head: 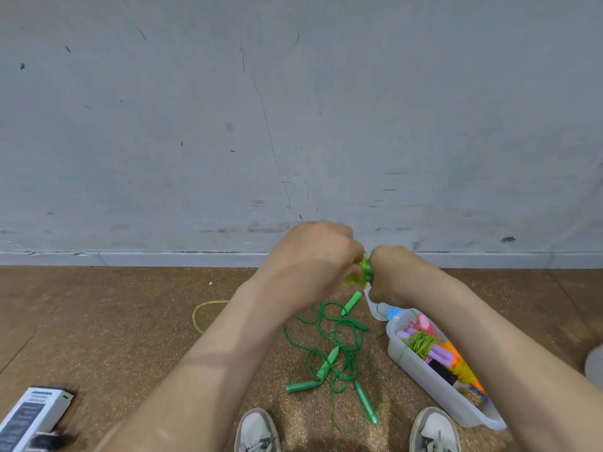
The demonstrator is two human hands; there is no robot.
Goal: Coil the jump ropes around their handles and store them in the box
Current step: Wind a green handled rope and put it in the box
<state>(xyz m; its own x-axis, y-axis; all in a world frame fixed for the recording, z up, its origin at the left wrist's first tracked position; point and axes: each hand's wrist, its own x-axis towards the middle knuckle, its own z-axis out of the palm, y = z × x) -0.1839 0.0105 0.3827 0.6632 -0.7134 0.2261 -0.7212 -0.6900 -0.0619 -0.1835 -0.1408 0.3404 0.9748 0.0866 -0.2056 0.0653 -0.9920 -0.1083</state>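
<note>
Both hands were raised in front of the person, clenched on one yellow-green jump rope (360, 274). The left hand (313, 259) was curled round one side of the bundle and the right hand (398, 278) gripped the other, knuckles nearly touching, probably so that one steadied the handles while the other laid on turns. A loose yellow loop (202, 313) lay on the brown floor (130, 321) to the left, and was likely the unwound tail of that rope. Below the hands the green jump ropes (339, 347) lay in a tangle with their handles scattered, not yet coiled. Just beside them to the right stood the clear plastic box (424, 380), which already held coiled ropes in purple, orange and pink, close enough for an easy drop. A white carton (32, 415) lay at the lower left
</note>
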